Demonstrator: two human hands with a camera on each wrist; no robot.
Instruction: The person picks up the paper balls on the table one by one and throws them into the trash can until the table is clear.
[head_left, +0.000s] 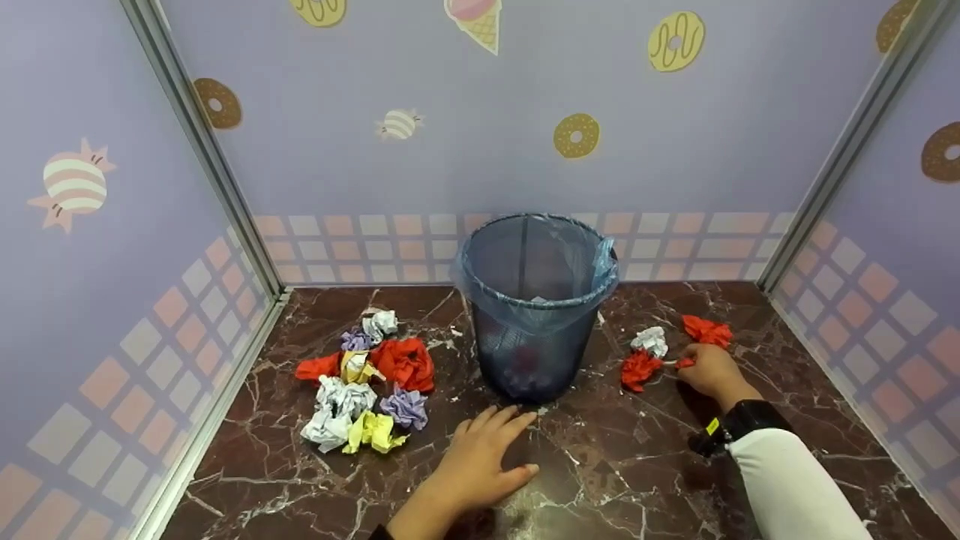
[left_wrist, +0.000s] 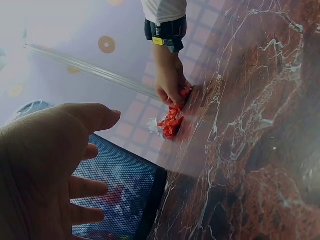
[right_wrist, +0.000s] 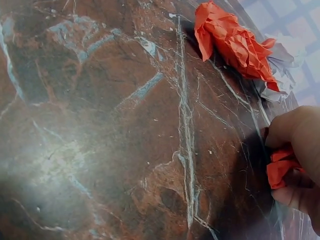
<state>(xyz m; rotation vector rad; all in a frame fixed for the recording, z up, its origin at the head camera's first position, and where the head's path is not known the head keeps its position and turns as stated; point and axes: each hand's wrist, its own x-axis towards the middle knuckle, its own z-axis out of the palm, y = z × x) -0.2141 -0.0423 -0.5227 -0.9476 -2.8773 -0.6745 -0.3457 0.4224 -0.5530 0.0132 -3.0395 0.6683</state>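
Nearest the camera, the left hand (head_left: 480, 461) lies flat on the marble floor (head_left: 637, 480), fingers straight and spread, holding nothing. It looks like a brace for leaning forward, fingertips just short of the foot of the mesh bin (head_left: 534, 307). The left wrist view shows the same relaxed palm (left_wrist: 45, 170) beside the bin's mesh wall (left_wrist: 120, 195).

Out to the right, the right hand (head_left: 709, 369) is down on the floor, fingers curled round a small red paper scrap (right_wrist: 281, 170), pinched between thumb and fingers. The grasp is plain in the right wrist view; from the head view only a bit of red pokes out at the knuckles.

Just beside that hand lie a red crumpled ball (head_left: 640, 369), a white ball (head_left: 650, 340) and another red ball (head_left: 706, 330), loose on the floor, close together but apart from the bin.

The bin stands upright in the middle, lined with a blue bag (head_left: 604, 274) folded over the rim so it stays open; something reddish shows dimly through the mesh, contents unclear.

Left of the bin sits a bigger pile of crumpled papers (head_left: 364, 382), red, white, purple and yellow, touching each other, untouched by either hand.

Farthest back is the purple wall (head_left: 480, 172) with donut stickers.
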